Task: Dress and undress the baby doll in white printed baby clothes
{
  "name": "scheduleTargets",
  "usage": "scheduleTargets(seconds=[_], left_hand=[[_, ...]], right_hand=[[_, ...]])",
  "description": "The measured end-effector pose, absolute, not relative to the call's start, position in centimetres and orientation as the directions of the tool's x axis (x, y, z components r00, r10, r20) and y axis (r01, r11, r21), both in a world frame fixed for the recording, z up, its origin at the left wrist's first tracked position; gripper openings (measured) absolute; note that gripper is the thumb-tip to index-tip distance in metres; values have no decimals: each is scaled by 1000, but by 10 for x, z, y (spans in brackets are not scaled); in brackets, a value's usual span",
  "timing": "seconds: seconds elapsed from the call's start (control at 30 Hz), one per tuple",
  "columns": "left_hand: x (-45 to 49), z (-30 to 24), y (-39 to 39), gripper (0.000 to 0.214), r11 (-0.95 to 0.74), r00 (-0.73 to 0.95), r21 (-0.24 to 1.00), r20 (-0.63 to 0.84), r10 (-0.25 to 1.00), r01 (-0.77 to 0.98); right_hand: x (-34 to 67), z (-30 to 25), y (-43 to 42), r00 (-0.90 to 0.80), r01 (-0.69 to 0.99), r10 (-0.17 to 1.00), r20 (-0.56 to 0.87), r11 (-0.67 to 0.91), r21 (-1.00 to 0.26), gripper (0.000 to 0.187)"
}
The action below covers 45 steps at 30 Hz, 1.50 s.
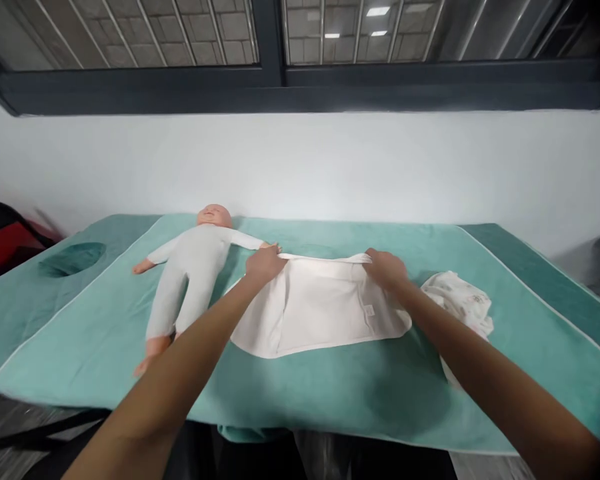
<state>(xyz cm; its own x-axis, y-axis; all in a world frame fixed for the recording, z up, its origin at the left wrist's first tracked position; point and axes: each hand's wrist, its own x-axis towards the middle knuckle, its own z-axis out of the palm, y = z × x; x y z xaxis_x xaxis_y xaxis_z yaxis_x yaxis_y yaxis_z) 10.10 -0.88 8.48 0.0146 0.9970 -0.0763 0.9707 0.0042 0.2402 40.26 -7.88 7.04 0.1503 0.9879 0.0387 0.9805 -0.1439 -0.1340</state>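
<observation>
A white cloth garment (325,307) with a small label inside lies spread on the green-covered table, its far edge bunched into a fold. My left hand (266,264) is closed on the left end of that fold, and my right hand (386,268) pinches the right end. The fold stretches between both hands, while the near edge rests on the table. Just left of my left hand lies a baby doll (200,250) on its back in a white suit; my left forearm covers part of its legs. Beyond my right forearm sits a crumpled patterned white cloth (460,300), partly hidden.
The green cover (105,333) spans a padded table with a round hole (73,259) at its left end. A white wall (300,167) and a dark window frame (275,87) stand behind it. A red and black item (10,243) is at the far left.
</observation>
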Motion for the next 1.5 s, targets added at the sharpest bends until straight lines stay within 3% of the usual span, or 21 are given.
scheduleTargets(seconds=[0.2,0.3,0.4,0.53,0.6,0.77,0.97,1.17,1.5], left_hand=[[106,27,45,34,8,-4,267,-14,1000,964],[104,10,51,31,-44,34,325,34,999,945],[108,9,42,40,-136,94,310,147,985,941],[127,18,14,34,-347,242,236,381,892,908],[139,16,2,29,-469,353,265,387,852,842],[154,1,-4,30,-486,406,257,306,861,835],[146,6,0,50,-502,424,197,335,842,842],[134,-1,8,58,-568,503,263,275,819,780],[123,-18,26,64,-531,556,448,88,827,719]], right_hand=[[393,20,-32,275,950,957,89,-256,-181,27],[397,6,-21,253,956,958,137,-225,-188,27],[391,5,-24,159,977,941,298,-108,-182,37],[359,12,-41,-131,933,882,452,264,-245,38],[343,11,-46,-205,894,894,399,337,-295,37],[336,-3,-38,-29,938,978,204,97,-333,47],[341,-11,-33,-24,968,960,277,92,-235,72],[346,-15,-29,-55,968,984,171,94,-234,82],[349,-16,-21,-68,947,994,84,90,-309,72]])
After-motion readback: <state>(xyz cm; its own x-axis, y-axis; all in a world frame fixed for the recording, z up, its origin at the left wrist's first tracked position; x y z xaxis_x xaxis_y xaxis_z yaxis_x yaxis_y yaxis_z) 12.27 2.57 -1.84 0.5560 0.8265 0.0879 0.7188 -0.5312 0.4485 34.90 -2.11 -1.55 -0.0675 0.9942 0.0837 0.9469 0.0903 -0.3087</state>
